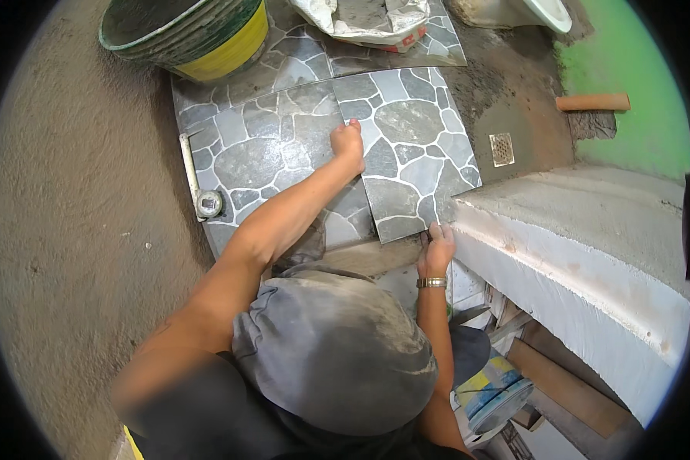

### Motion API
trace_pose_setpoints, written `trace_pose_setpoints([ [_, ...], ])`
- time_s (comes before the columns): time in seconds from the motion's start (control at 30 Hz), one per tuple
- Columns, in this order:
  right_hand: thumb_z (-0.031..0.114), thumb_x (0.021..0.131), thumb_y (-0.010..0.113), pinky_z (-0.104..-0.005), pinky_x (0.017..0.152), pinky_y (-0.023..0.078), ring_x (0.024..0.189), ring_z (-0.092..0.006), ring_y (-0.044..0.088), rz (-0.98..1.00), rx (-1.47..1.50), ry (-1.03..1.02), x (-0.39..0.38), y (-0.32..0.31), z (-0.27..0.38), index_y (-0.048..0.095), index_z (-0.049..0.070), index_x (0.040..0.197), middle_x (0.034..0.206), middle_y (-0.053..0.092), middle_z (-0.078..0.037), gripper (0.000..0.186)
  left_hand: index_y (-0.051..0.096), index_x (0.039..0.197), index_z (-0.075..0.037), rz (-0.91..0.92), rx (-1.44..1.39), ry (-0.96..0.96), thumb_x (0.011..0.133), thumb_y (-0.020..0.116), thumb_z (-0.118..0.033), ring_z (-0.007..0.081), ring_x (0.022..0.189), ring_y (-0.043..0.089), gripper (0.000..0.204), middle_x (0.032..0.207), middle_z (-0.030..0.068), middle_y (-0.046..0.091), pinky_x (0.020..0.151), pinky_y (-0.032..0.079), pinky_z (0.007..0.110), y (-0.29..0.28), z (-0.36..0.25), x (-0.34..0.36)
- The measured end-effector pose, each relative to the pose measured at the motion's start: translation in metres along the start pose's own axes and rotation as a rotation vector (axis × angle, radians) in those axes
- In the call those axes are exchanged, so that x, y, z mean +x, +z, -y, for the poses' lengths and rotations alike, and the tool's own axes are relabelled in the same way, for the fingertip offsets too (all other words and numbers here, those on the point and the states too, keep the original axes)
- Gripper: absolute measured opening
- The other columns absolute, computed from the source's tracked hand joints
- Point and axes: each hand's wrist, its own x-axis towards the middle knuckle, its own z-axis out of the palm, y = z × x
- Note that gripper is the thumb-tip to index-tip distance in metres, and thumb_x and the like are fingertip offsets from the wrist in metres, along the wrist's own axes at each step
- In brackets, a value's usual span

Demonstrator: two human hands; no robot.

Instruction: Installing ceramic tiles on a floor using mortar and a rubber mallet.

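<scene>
A grey stone-patterned floor tile with white joint lines lies at a slant in front of me. Its left edge overlaps the laid tiles of the same pattern. My left hand is closed around that left edge, fingertips hidden under it. At the near edge, close to the right corner, my right hand grips the same tile, thumb on top; a metal watch is on that wrist. The tile's right corner comes up close to a white ledge. What lies beneath the tile is hidden.
A black-and-yellow bucket and an open white sack of grey powder stand on the far tiles. A tape measure lies at the left edge. Right are a floor drain, an orange pipe and a toilet bowl.
</scene>
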Motion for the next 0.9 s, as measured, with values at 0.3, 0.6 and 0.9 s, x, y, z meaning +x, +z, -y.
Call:
trace_pose_setpoints([
  [0.3,0.002,0.094,0.061,-0.0309,0.079,0.047,0.090,-0.0138,0.059,-0.028,0.052,0.026,-0.002,0.008,0.003,0.059,0.002,0.115,0.102,0.063,-0.002,0.021,0.062,0.112,0.007,0.005,0.013,-0.032,0.094,0.064,-0.021,0.0247,0.108,0.055,0.033,0.118,0.0192,0.063,0.098,0.040,0.041,0.002,-0.005,0.008],
  [0.6,0.006,0.094,0.062,-0.0344,0.083,0.049,0.096,-0.0161,0.060,-0.082,0.023,0.041,0.000,0.004,0.009,0.057,0.001,0.127,0.112,0.063,-0.004,0.033,0.062,0.115,0.006,0.007,0.047,-0.056,0.093,0.064,-0.021,0.0263,0.111,0.054,0.036,0.122,0.0194,0.062,0.096,0.042,0.042,0.012,-0.013,-0.005],
  [0.9,0.006,0.093,0.061,-0.0320,0.082,0.049,0.094,-0.0153,0.059,-0.093,0.010,0.050,-0.007,0.017,0.011,0.058,0.001,0.128,0.109,0.063,-0.003,0.035,0.060,0.110,0.009,-0.074,-0.023,0.027,0.091,0.066,-0.020,0.0268,0.096,0.060,0.035,0.106,0.0187,0.066,0.089,0.044,0.039,0.002,0.001,0.012],
])
